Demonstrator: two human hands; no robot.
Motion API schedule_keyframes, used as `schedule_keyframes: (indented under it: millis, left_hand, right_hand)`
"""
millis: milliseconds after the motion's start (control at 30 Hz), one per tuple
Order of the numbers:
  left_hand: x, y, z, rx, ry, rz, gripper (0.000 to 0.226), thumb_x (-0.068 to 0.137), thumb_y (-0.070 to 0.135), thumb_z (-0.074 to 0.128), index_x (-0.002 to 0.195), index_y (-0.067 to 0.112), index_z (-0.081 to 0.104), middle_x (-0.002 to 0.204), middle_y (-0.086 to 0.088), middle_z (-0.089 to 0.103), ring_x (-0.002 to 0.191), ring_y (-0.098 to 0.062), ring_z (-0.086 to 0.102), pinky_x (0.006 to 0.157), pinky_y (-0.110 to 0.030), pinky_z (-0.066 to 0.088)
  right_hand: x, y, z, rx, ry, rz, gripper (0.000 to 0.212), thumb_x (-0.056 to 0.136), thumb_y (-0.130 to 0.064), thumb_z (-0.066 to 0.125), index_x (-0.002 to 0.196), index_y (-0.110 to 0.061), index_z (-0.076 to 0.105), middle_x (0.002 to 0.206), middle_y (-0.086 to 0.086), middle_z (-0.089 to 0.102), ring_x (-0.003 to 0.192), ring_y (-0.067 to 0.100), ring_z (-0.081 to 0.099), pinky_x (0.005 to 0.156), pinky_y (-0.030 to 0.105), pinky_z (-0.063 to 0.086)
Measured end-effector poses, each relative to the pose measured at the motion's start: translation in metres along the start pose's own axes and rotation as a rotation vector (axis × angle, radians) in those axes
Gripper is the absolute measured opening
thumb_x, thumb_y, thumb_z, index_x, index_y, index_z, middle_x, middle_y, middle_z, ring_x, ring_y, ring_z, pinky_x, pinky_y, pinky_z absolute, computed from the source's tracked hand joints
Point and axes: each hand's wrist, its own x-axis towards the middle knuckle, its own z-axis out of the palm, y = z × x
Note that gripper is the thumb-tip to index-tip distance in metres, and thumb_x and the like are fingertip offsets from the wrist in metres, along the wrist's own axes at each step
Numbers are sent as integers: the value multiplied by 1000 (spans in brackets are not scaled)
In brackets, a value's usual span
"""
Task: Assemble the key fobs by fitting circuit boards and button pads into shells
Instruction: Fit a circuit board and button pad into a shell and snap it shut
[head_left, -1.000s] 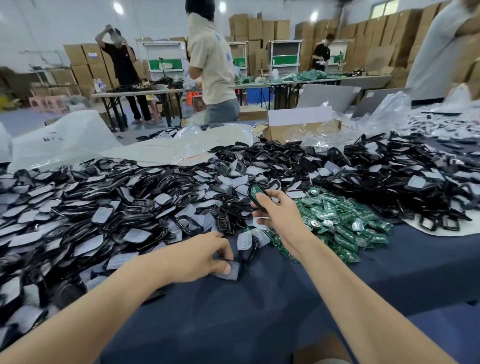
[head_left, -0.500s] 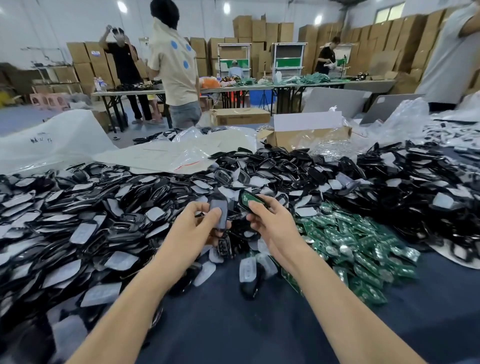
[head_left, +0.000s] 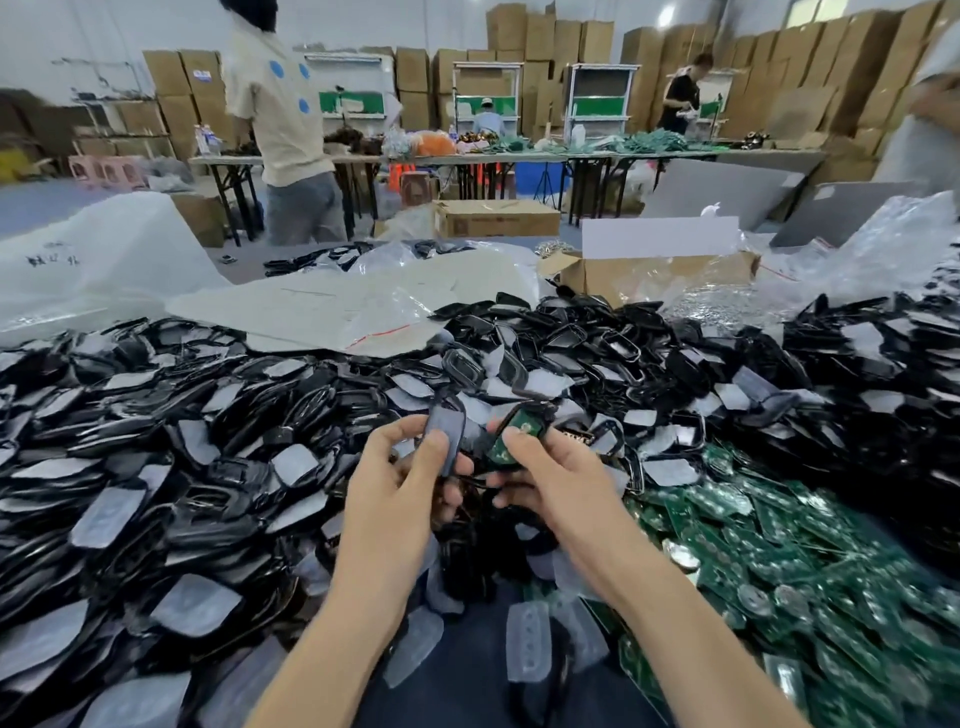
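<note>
Both hands are up together over the near edge of the heap of black shells, which spreads across the table from far left to far right, many of its pieces showing pale grey faces. The left hand pinches a grey piece with a dark rim between the thumb and curled fingers and holds it upright; whether it is a button pad or a film-covered shell half cannot be told. Just beside it, not quite touching, the right hand grips a half-built fob, a green face framed in black, with the thumb lying across the green side and the fingers curled beneath. Both items hang above the heap, not resting on it. To the right of the heap, along its near side, lies a pile of green circuit boards, several with round silver discs. In front of the heap, on the dark blue cloth between the forearms, lie loose translucent button pads. Behind the heap are crumpled clear plastic bags and an open cardboard box. Further behind stands a person in a beige shirt beside long tables, with stacked cartons along the wall.
</note>
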Motion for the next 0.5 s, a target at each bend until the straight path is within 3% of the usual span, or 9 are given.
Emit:
schedule_keyframes:
  millis: [167, 267, 500]
  left_hand:
    - [-3, -5, 2, 50, -18, -20, 14, 99, 22, 61, 107, 33, 61, 77, 1, 75, 59, -7, 63, 54, -19, 52]
    - [-4, -6, 2, 97, -19, -4, 15, 99, 26, 61, 106, 39, 60, 80, 6, 75, 63, -5, 66, 59, -18, 53]
    - [-9, -2, 9, 199, -16, 62, 15, 99, 19, 61, 105, 32, 56, 78, 14, 74, 60, -1, 65, 57, -13, 50]
  right_hand:
    - [-3, 2, 2, -75, -87, 13, 18, 104, -22, 57, 111, -15, 72, 89, 7, 76, 69, 18, 67, 66, 32, 54]
    - [-4, 2, 2, -58, -93, -7, 17, 103, -17, 58, 111, -10, 72, 88, 8, 75, 70, 17, 68, 64, 26, 56]
    - [-4, 2, -2, -95, -131, -4, 28, 94, -28, 63, 105, -3, 70, 85, 11, 72, 74, 19, 68, 63, 25, 55]
